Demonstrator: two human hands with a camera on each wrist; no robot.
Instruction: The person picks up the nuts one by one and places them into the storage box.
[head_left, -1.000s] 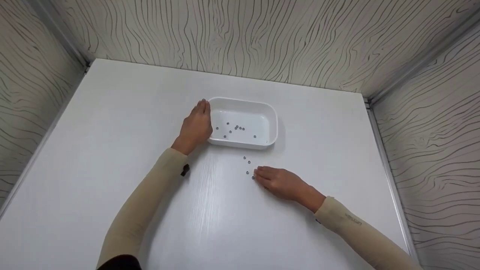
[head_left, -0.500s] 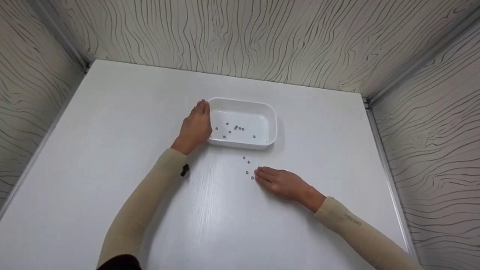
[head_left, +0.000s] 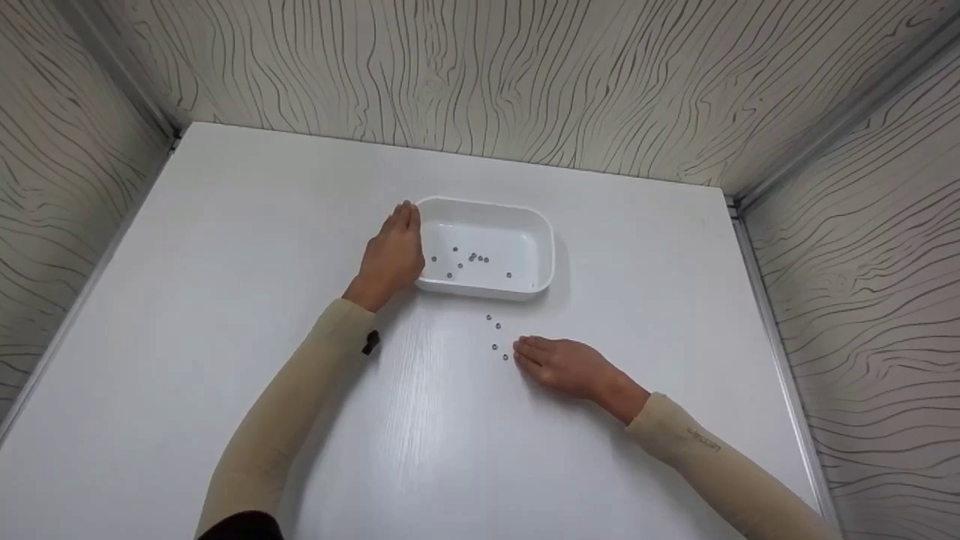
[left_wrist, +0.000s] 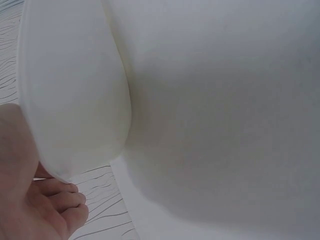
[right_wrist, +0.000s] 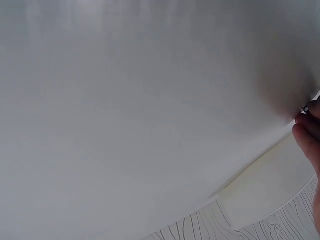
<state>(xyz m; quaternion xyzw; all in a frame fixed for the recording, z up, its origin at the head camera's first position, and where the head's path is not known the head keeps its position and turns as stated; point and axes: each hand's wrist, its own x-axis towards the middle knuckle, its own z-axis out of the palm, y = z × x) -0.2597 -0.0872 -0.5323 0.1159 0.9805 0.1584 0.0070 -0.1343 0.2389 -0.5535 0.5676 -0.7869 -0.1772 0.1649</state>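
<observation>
My left hand (head_left: 391,251) grips the left end of a white rectangular bin (head_left: 480,287). In the left wrist view, its fingers (left_wrist: 67,200) curl at the bin's far corner, with the thumb hidden. Several tiny grey ring-like beads (head_left: 509,275) lie on the bin's floor. Between the bin and my right hand (head_left: 566,367), several more of these beads (head_left: 498,326) are scattered on the table. The right wrist view has one small dark bead (right_wrist: 305,108) pinched at that hand's fingertips (right_wrist: 302,127), close over the tabletop.
The white table (head_left: 285,187) runs back to a wall (head_left: 510,82) with a wood-line pattern. Similar panels stand at the left and right, with grey metal strips (head_left: 795,157) along the corners. Long beige sleeves cover both forearms.
My right hand has shifted very slightly to the right, away from the nearest loose bead. My left hand, the bin and the scattered beads stay where they were.
</observation>
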